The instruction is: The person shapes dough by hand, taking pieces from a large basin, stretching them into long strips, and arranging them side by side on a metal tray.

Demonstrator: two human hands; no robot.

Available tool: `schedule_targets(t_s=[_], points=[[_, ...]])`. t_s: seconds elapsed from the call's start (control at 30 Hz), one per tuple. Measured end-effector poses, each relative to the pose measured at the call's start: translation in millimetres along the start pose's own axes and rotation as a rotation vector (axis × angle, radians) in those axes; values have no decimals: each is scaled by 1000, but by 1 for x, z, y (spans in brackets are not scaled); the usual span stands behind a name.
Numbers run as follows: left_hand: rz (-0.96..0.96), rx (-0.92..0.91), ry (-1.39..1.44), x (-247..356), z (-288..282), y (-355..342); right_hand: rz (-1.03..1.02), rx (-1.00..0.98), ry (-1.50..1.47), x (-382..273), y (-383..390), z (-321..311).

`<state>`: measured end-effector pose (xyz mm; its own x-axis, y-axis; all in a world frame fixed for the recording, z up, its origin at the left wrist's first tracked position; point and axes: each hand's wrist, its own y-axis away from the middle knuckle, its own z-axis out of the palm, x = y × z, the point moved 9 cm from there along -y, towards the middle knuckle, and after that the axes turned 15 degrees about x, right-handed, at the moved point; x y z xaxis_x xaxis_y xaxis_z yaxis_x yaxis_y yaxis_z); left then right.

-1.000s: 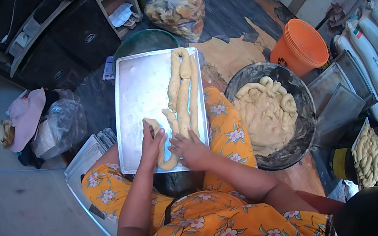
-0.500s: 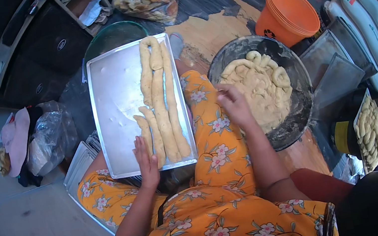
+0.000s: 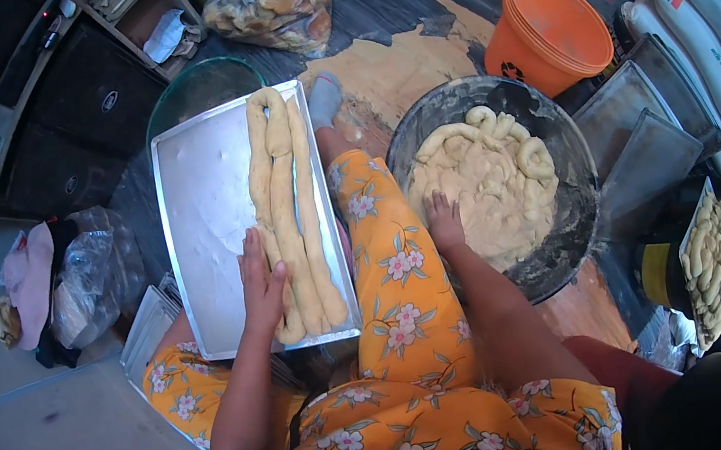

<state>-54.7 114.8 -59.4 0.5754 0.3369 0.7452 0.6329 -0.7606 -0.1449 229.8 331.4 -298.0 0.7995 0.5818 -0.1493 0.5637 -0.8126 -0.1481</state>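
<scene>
Dough ropes (image 3: 284, 205) lie near the right edge of the tray (image 3: 207, 218); I see left hand (image 3: 262, 289) at them, fingers together, right hand (image 3: 446, 224) inside the left edge of the bowl (image 3: 575, 206), fingers slightly spread.

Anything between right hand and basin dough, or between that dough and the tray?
Nothing visible blocks the right hand: its fingers are at the left edge of the dough. Between the black basin and the tray lies the person's right leg, in orange floral fabric.
</scene>
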Motion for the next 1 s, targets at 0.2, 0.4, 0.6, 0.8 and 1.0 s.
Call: schedule_targets(t_s=[0.2, 0.4, 0.6, 0.8, 1.0], points=[[-35, 37, 121, -8, -13, 6, 111, -61, -325, 16, -9, 0], [16, -4, 87, -5, -9, 6, -11, 80, -375, 37, 24, -29], [18, -7, 106, -2, -9, 4, 515, -205, -744, 92, -12, 10], [28, -1, 62, -3, -10, 6, 316, -25, -371, 53, -61, -3], [48, -3, 18, -8, -6, 7, 46, -232, 28, 6, -64, 14]])
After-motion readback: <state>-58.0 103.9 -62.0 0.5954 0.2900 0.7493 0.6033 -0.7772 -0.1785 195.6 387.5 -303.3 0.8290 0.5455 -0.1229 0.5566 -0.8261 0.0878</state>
